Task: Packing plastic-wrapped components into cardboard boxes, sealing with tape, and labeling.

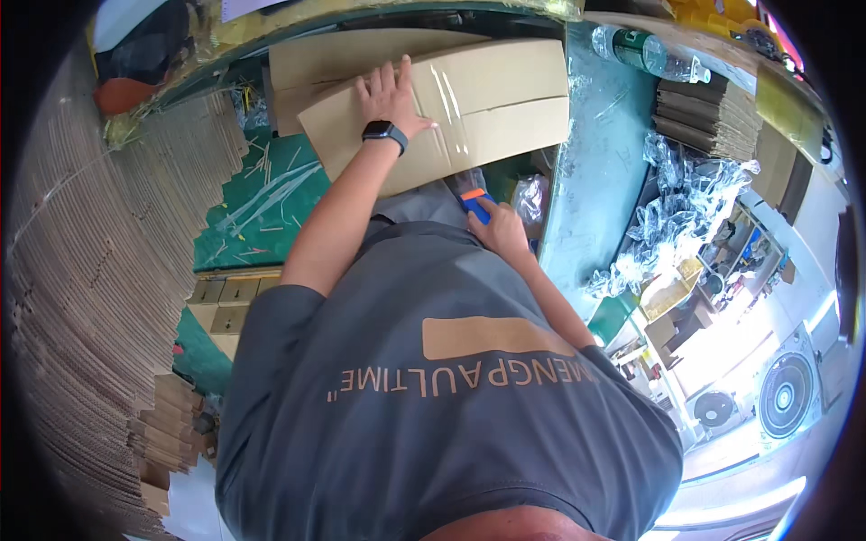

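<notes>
A brown cardboard box (505, 81) lies closed before me, with shiny strips of clear tape (449, 108) across its top. My left hand (393, 101), with a dark watch (386, 133) on the wrist, rests flat on the box, its fingers spread. Close to my body, just off the near edge of the box, my right hand (502, 231) is closed round a blue and orange tool (476, 204) that looks like a tape dispenser. My fingers and the box hide part of it.
Tall stacks of flat cardboard (99, 243) rise at my left. Scraps litter the green surface (262, 194). To the right are a pale green tabletop (600, 135), a plastic bottle (636, 50), a small cardboard stack (704, 117) and crumpled clear plastic (677, 207).
</notes>
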Demonstrator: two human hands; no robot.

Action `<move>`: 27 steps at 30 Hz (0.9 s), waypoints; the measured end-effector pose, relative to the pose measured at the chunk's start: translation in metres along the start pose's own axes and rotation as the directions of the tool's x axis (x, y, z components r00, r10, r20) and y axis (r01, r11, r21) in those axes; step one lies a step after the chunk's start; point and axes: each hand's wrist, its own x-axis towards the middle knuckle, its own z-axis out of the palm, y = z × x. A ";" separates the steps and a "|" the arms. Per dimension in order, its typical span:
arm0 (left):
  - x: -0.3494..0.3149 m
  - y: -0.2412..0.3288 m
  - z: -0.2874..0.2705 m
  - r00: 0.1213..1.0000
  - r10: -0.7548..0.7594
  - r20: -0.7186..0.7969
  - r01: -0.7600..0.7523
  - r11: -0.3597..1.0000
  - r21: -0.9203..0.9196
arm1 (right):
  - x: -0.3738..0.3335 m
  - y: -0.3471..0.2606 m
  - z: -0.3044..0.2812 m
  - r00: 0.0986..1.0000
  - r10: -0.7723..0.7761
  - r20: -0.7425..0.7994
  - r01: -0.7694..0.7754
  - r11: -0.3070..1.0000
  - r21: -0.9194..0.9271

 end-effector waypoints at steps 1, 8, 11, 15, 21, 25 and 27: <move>0.003 0.004 0.002 1.000 0.011 -0.008 -0.011 1.000 0.015 | -0.004 0.004 0.009 0.998 0.063 -0.014 -0.062 0.997 0.034; 0.004 0.016 0.020 0.985 0.147 -0.092 -0.147 0.989 0.009 | 0.055 0.076 0.076 0.993 0.043 -0.112 -0.022 0.983 0.185; -0.030 0.001 0.033 0.979 0.127 -0.158 -0.121 0.992 0.047 | 0.065 0.122 0.036 0.959 0.258 -0.115 -0.222 0.941 0.257; -0.083 0.023 0.063 0.979 0.070 -0.194 -0.052 0.994 0.097 | 0.109 0.208 -0.066 0.913 0.374 -0.166 -0.326 0.910 0.255; -0.130 0.104 0.082 0.967 0.021 -0.255 -0.044 0.996 -0.083 | 0.114 0.235 -0.046 0.989 0.011 -0.146 0.031 0.960 0.279; -0.159 0.092 0.055 0.952 -0.145 -0.269 0.060 0.952 -0.301 | 0.061 0.125 -0.092 0.888 -0.311 0.339 0.316 0.948 0.043; -0.165 0.082 0.039 0.953 -0.290 -0.084 0.211 0.841 -0.498 | 0.043 0.091 -0.109 0.928 -0.329 0.173 0.326 0.944 0.047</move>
